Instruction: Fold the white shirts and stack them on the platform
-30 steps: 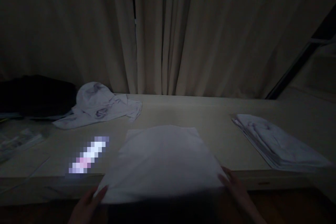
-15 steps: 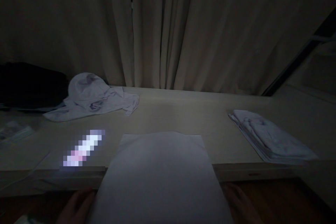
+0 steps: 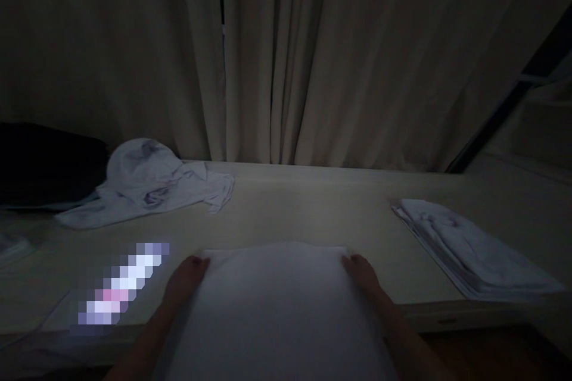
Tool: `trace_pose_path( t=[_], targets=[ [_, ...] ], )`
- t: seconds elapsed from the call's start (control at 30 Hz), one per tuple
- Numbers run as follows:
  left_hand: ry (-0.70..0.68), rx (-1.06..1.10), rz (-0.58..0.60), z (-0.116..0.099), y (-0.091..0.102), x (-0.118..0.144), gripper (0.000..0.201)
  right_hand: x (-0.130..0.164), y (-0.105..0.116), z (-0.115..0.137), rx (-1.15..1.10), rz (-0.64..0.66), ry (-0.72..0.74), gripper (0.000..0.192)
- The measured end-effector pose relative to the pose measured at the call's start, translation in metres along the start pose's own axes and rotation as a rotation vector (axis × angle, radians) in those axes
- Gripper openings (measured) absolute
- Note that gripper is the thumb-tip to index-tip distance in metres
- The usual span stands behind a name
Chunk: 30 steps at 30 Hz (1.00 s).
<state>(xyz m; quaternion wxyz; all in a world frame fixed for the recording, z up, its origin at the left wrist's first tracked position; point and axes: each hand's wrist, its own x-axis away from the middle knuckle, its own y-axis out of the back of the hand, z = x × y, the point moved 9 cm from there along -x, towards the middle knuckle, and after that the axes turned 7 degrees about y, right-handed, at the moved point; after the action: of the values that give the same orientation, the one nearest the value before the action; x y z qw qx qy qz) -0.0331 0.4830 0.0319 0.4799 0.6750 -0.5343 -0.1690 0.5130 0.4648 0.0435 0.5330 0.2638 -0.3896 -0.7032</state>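
1. Okay, first thing: look at the grip. The left hand (image 3: 192,268) is pinching the pale cloth (image 3: 277,315) by its far left corner, and the right hand (image 3: 361,269) has the far right corner the same way. I'd keep both pinches right at the tips, since corners give you the cleanest control.

2. For placement, the cloth's far edge is over the tabletop (image 3: 290,208), pretty much centred between the two arms, and the rest runs back past the front edge and out of the bottom of the view. Too dim to tell if the far part is touching down or just above.

3. That far edge bows out a bit in the middle. A light, even sideways pull from both hands should flatten it; yanking one side would probably skew the whole thing.

4. Hands look about level, which is what you want. Match them and the sides should stay square.

5. Watch the overhang imo. Its weight could drag the cloth backwards if either pinch gets loose.

6. Mind your elbow room: pixelated bright patch (image 3: 123,286) just beside the left forearm, crumpled cloth (image 3: 143,181) beyond it, folded stack (image 3: 473,250) well off to the right.
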Motion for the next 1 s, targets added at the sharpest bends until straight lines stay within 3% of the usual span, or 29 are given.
trace_pose_path(
  t=[0.1,0.2,0.33,0.43,0.57,0.63,0.7,0.77,0.9,1.0],
  targets=[
    [0.009,-0.004,0.01,0.001,0.0,-0.01,0.044,-0.01,-0.003,0.001,-0.045,0.017,0.019,0.032],
    [0.016,0.015,-0.015,0.002,0.005,-0.014,0.046,-0.017,-0.004,0.005,-0.12,0.009,0.058,0.023],
    [0.023,0.221,0.155,-0.009,0.002,-0.011,0.047,-0.024,-0.003,0.011,-0.215,-0.031,0.092,0.029],
    [0.044,0.373,0.123,-0.025,0.021,-0.003,0.036,-0.026,0.002,0.023,-0.257,-0.02,0.14,0.033],
    [0.08,0.605,0.09,-0.04,0.051,0.005,0.039,-0.029,0.034,0.05,-0.364,-0.014,0.228,0.034],
    [0.04,0.805,0.119,-0.047,0.062,0.001,0.043,-0.035,0.055,0.057,-0.442,-0.041,0.214,0.039],
    [0.014,0.875,0.128,-0.049,0.066,-0.007,0.049,-0.043,0.067,0.057,-0.506,-0.049,0.179,0.044],
    [0.05,0.798,0.123,-0.044,0.059,-0.018,0.05,-0.052,0.061,0.05,-0.494,-0.02,0.144,0.045],
    [0.129,0.398,0.02,-0.033,0.037,-0.04,0.042,-0.065,0.023,0.028,-0.39,0.037,0.097,0.039],
    [0.132,0.275,-0.045,-0.032,0.029,-0.051,0.046,-0.072,0.001,0.016,-0.356,0.037,0.076,0.038]
  ],
)
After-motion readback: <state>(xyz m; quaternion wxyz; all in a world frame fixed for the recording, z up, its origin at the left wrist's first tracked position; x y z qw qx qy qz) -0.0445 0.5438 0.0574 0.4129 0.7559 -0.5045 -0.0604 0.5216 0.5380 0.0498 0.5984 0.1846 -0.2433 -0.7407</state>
